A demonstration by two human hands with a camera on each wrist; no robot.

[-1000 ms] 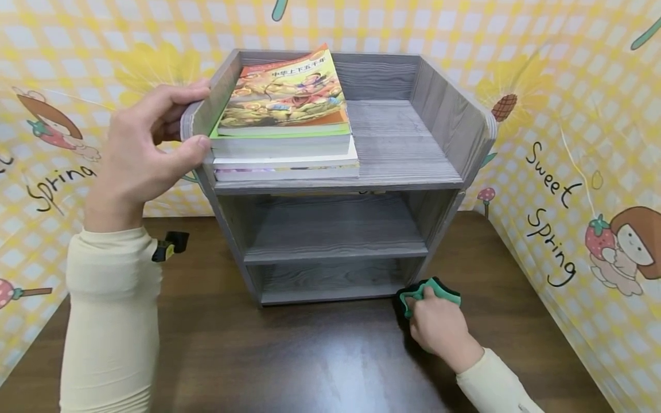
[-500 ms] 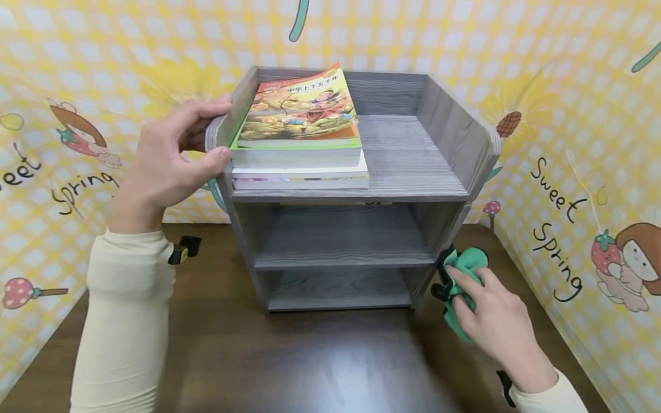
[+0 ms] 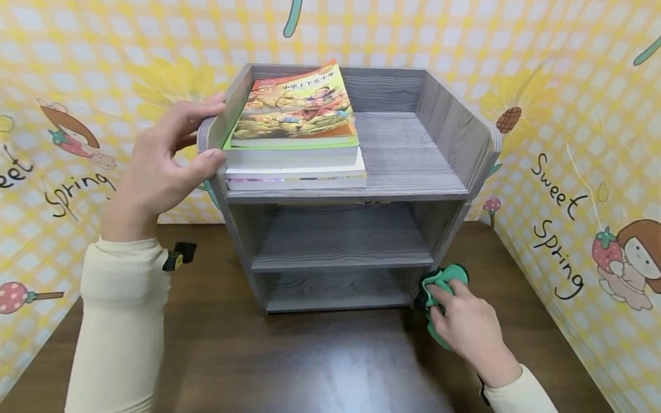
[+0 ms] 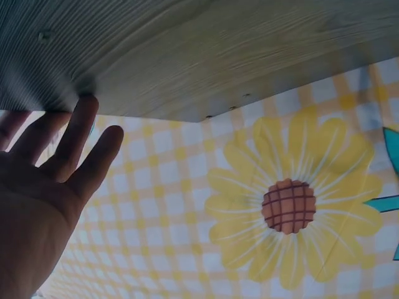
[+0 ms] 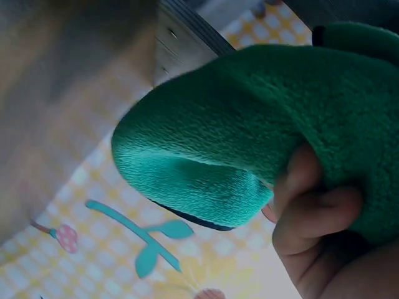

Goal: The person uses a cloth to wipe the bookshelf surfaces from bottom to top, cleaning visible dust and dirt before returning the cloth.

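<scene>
A grey wood-grain shelf unit stands on the brown table, its top tier bearing a stack of books. My left hand grips the upper front corner of the left side panel, with the thumb at the front edge beside the books. In the left wrist view, fingertips touch the panel's outer face. Low at the right side of the unit, my right hand holds a bunched green cloth with dark edging against the panel's front edge. The right wrist view shows curled fingers pressed into the plush cloth.
A yellow checked sheet printed with flowers and lettering hangs behind and along both sides. The brown tabletop stretches in front of the unit. A raised side panel borders the top tier on the right.
My right hand lifted the cloth from the unit's lower right front corner up along the right side, then brought it partway back down. The left hand keeps its grip; the head view shifted slightly.
</scene>
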